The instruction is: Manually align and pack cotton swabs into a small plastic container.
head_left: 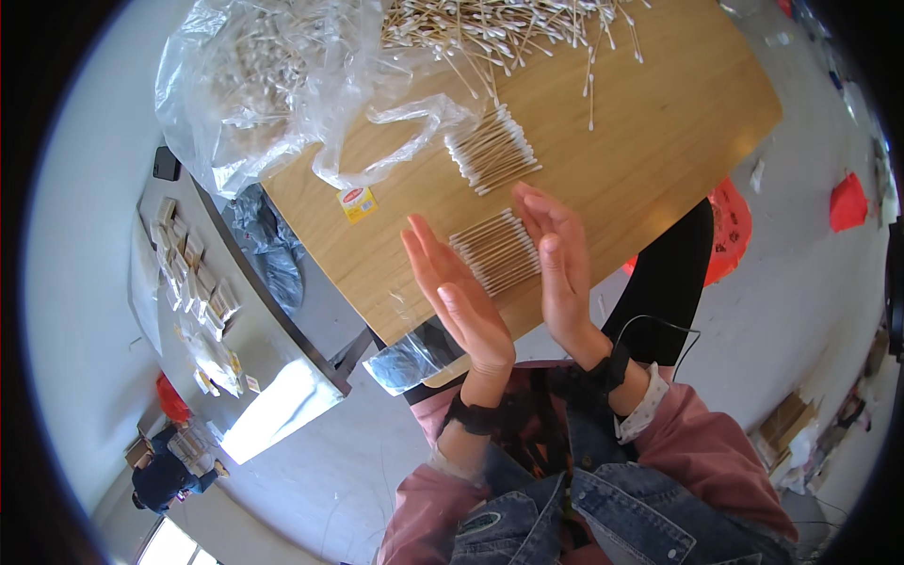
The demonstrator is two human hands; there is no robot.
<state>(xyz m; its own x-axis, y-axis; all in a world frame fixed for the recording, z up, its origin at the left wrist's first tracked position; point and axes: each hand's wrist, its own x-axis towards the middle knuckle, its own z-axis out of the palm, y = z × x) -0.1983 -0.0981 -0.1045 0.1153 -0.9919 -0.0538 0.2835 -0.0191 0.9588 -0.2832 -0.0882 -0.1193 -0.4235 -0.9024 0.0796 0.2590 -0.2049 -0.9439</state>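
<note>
A row of cotton swabs [496, 252] lies side by side on the wooden table, near its front edge. My left hand [457, 294] is at the row's left end and my right hand [559, 266] at its right end. Both palms face inward with the fingers stretched out, and neither hand grips anything. Whether the palms touch the swab tips I cannot tell. Just beyond lies a second bundle of cotton swabs [492, 151], less evenly lined up. A loose heap of cotton swabs [490, 26] spreads along the far side of the table.
A clear plastic bag [273, 85] full of swabs covers the table's far left. Near it lies a small yellow label [357, 204]. Left stands another table [282, 400] with several small packs [193, 273]. A person [169, 471] is at the lower left. A red bag [730, 235] sits right.
</note>
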